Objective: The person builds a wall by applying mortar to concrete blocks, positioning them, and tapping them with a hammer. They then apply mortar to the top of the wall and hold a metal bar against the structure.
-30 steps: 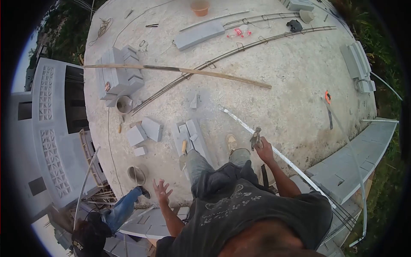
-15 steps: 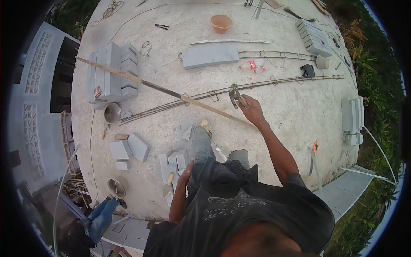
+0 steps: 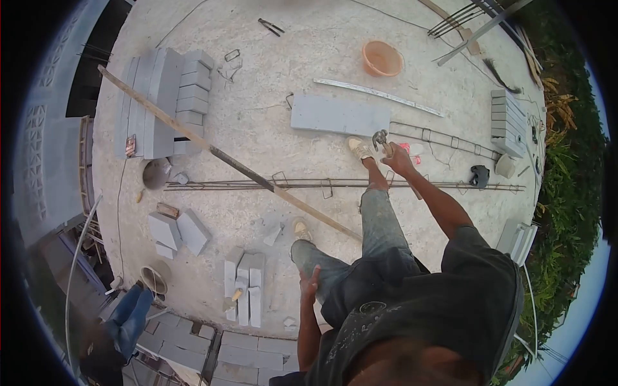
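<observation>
My right hand (image 3: 400,161) is wrapped around the handle of a claw hammer (image 3: 380,137), its metal head up near the corner of a long grey block (image 3: 340,114). Part of a red-labelled plastic bottle (image 3: 414,154) shows behind that hand. Against my left thigh rests my left hand (image 3: 310,284), fingers stretched out and nothing in it. One shoe (image 3: 360,148) stands beside the long block, past the thin steel bars (image 3: 347,184); the other shoe (image 3: 301,229) is on the near side of them.
A long wooden pole (image 3: 241,168) crosses the bars. Stacked blocks (image 3: 154,103) stand at left, with a bucket (image 3: 156,174) nearby. An orange basin (image 3: 382,59) and pliers-like tool (image 3: 271,26) lie farther off. Another person's legs (image 3: 129,321) show at lower left. Several blocks (image 3: 243,286) lie near me.
I have stepped forward over the bars, one foot now by the long block. The hammer has come nearer that block. My view has turned, and my left hand stays on my leg.
</observation>
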Demonstrator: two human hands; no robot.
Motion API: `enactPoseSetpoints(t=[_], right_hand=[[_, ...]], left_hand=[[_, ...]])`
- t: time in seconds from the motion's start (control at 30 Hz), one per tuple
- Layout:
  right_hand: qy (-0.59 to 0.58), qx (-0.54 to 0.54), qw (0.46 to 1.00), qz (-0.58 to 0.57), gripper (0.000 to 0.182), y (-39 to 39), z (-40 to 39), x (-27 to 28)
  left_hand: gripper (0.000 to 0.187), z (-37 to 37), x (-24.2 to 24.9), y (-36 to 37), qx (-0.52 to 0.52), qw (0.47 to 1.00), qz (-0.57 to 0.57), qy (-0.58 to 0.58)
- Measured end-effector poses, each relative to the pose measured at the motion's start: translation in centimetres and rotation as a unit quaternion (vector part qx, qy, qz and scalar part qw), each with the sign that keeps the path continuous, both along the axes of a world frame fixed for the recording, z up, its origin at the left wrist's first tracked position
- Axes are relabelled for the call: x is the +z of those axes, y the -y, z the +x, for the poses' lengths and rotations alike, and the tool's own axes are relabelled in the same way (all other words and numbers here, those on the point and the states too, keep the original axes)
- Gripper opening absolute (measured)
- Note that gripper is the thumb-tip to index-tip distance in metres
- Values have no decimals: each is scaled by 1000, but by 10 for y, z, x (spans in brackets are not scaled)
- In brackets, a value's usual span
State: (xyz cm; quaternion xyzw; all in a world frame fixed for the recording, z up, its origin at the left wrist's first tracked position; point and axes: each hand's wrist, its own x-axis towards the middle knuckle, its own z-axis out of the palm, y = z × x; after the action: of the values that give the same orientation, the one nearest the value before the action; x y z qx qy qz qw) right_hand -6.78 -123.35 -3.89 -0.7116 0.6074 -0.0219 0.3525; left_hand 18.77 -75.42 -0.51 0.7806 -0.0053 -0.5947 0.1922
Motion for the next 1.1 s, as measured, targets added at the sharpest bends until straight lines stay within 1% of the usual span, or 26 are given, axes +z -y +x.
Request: enactPoseSetpoints(t=[0.03,0.07,0.1,0.17,0.2,0.23,0.27,0.33,0.4,0.43,0.53,0.57,0.63,0.67,0.7,0.73,0.77,0.8,0.83,0.9,0.93,0.97,1.0,1.03,1.07,1.1], right_hand=[[-24,30,999,-9,38,55,11,-49],[-45,65,997,-16,37,108,23,-103],[-41,102,993,-33,35,167,32,-162],[-71,120,984,-111,33,265,47,-267],[-84,135,976,-150,33,304,52,-311],[-88,147,975,-143,35,341,55,-351],[-97,163,969,-156,39,370,58,-386],[-129,190,961,-156,44,409,62,-448],[-115,219,960,-132,47,430,64,-498],[-101,228,961,-119,48,430,65,-522],[-165,206,962,-77,49,415,64,-573],[-171,226,953,-104,46,413,52,-591],[-163,266,942,-121,34,401,51,-575],[-109,295,941,-126,26,399,51,-561],[-89,306,944,-89,19,400,52,-536],[-95,329,936,-78,15,407,49,-515],[-86,354,925,-110,17,409,49,-488],[-107,385,909,-122,19,412,44,-461],[-66,403,899,-157,28,408,38,-429],[-45,396,906,-145,38,376,55,-332],[-46,402,905,-134,39,353,67,-279],[15,411,902,-131,36,327,83,-227],[58,405,908,-92,35,296,99,-178],[17,421,907,-18,34,262,122,-119],[91,447,890,1,35,220,142,-64],[92,467,879,41,37,180,159,-17]], left_hand=[[103,-20,-3,19,86,995,58,11],[98,-38,-20,22,200,978,60,-10],[92,-58,-28,43,310,943,120,-6],[91,-100,-78,41,342,900,268,29],[91,-128,-90,36,331,909,251,33],[92,-153,-107,36,318,920,227,34],[92,-178,-129,34,442,872,210,-7],[93,-222,-144,22,665,721,181,-72],[93,-254,-152,34,677,729,28,-94],[92,-257,-155,42,685,723,16,-84],[90,-269,-163,59,695,704,105,-100],[90,-274,-158,63,692,703,124,-107],[89,-284,-136,71,689,700,148,-114],[88,-294,-115,76,684,703,159,-110],[88,-301,-98,78,677,710,169,-95],[91,-292,-86,89,654,719,232,-36],[96,-303,-80,71,622,743,249,10],[96,-280,-66,90,624,735,263,22],[96,-247,-61,112,626,731,271,27],[96,-223,-53,118,639,737,208,74],[94,-211,-41,127,604,773,174,87],[92,-199,-30,137,566,806,140,104],[91,-189,-22,145,545,827,80,109],[91,-180,-14,154,523,844,20,117],[93,-166,3,171,498,853,-62,145],[95,-151,20,186,469,854,-144,175]])
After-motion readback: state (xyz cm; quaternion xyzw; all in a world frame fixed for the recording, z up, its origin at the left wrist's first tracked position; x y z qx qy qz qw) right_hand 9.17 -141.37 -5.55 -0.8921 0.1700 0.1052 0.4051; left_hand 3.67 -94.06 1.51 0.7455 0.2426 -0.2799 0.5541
